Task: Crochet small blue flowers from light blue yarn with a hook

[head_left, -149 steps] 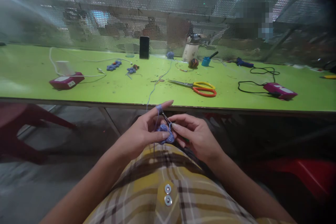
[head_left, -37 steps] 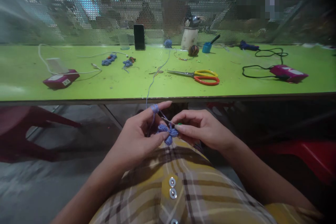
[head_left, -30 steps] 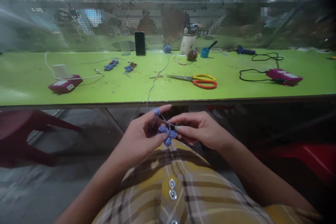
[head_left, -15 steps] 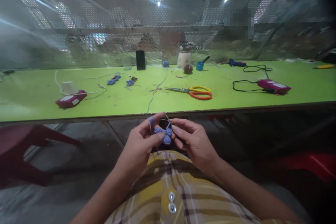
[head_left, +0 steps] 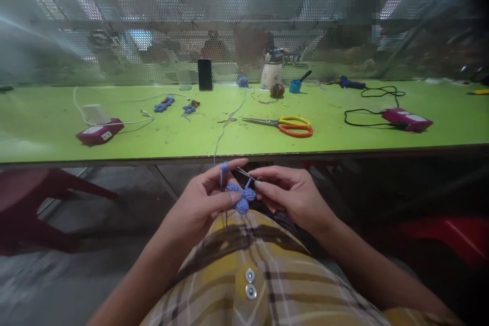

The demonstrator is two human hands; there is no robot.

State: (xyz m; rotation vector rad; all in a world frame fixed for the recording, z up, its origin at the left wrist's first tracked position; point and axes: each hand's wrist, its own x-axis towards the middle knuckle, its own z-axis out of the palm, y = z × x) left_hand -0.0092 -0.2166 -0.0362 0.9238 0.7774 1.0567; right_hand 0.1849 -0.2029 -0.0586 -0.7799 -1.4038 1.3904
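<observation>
My left hand (head_left: pixel 206 195) pinches a blue-purple crocheted flower (head_left: pixel 243 206) between thumb and fingers, above my lap. Yarn of the same colour wraps round its raised forefinger. From there a yarn strand (head_left: pixel 220 138) runs up over the table edge to a small yarn ball (head_left: pixel 243 81) at the back. In my right hand (head_left: pixel 292 192) a thin crochet hook (head_left: pixel 245 173) is pinched, its tip pointing left toward my left forefinger. A loop of yarn stretches from the flower up to the hook. The lower fingers of my right hand are partly hidden.
On the green table (head_left: pixel 183 137) lie scissors (head_left: pixel 294 126), crocheted pieces (head_left: pixel 165 104), a multicoloured ball (head_left: pixel 277 90) and two magenta power blocks (head_left: pixel 408 119) with cables. A phone (head_left: pixel 205 74), a bottle (head_left: pixel 272 69) and a blue pot (head_left: pixel 295 86) stand behind. Stools (head_left: pixel 34 204) flank me.
My right hand has drawn slightly right, and the hook now shows more clearly beside my left forefinger. The flower is turned a little more into view. The camera has tilted slightly downward.
</observation>
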